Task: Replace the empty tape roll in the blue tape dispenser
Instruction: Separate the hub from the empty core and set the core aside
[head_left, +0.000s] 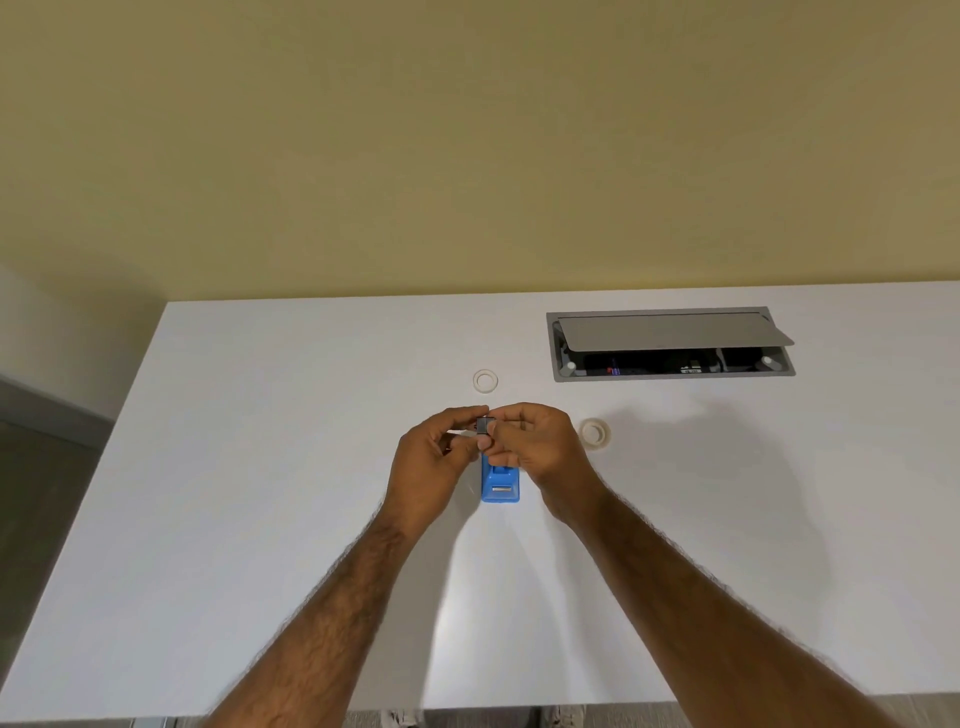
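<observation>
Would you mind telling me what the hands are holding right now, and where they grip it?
Both hands, left hand and right hand, pinch a small dark spool piece between their fingertips, one from each side, above the blue tape dispenser.

A single head-worn wide-angle camera looks forward and steeply down from above the near edge of a white table (260, 519). The yellow wall (467, 156) fills the upper frame; the far table edge crosses mid-frame. Both forearms enter from the bottom, and the left hand (431, 457) and right hand (540, 447) meet near centre, at arm's reach. No second view exists.
</observation>
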